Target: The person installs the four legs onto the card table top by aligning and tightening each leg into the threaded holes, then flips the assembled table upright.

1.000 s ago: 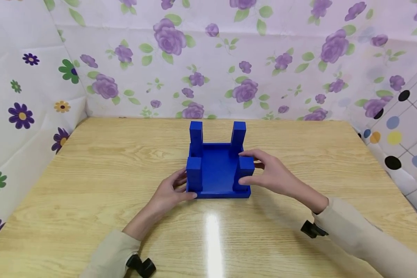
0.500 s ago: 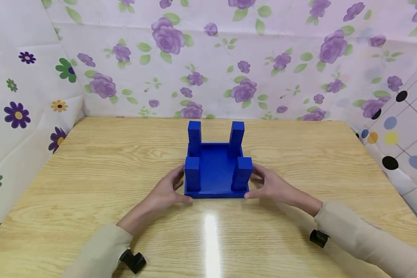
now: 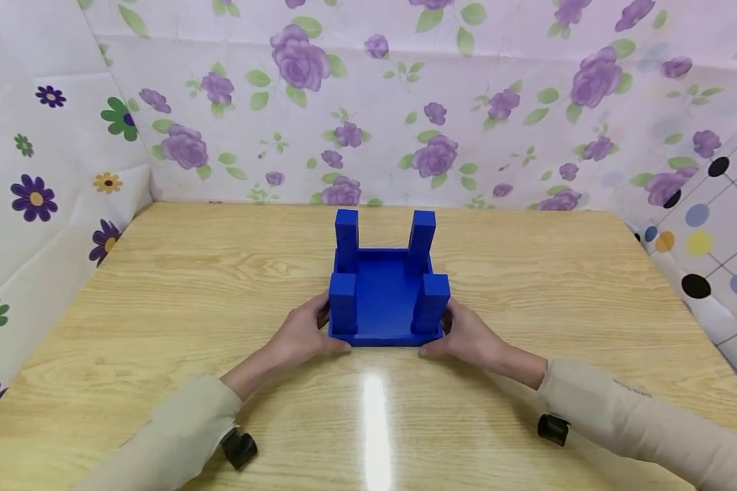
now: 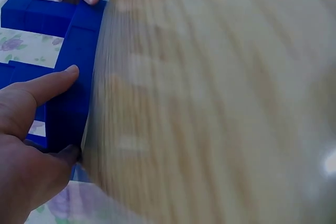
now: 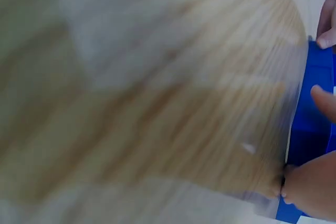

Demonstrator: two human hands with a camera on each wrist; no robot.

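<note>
A blue square base with a raised rim (image 3: 385,339) rests on the wooden table, an upright blue post at each corner, like a small table turned legs up. My left hand (image 3: 297,337) holds its left front corner, thumb along the front edge and fingers round the side. Opposite it, my right hand (image 3: 473,341) grips the right front corner the same way, its fingers partly hidden behind the near right post (image 3: 431,303). In the left wrist view, the left thumb (image 4: 60,80) presses on the blue rim (image 4: 79,40). The right wrist view shows the right thumb (image 5: 324,100) over the blue front edge (image 5: 310,124).
A pale wood-grain table top (image 3: 221,273) spreads round the base. Behind it hangs a sheet with purple flowers (image 3: 301,61), with patterned sheets at both sides. Small black cameras (image 3: 239,449) sit at the sleeve cuffs.
The right hand has left the near right post and moved down to the base's right front corner. The left hand stays at the left corner; the base has hardly moved.
</note>
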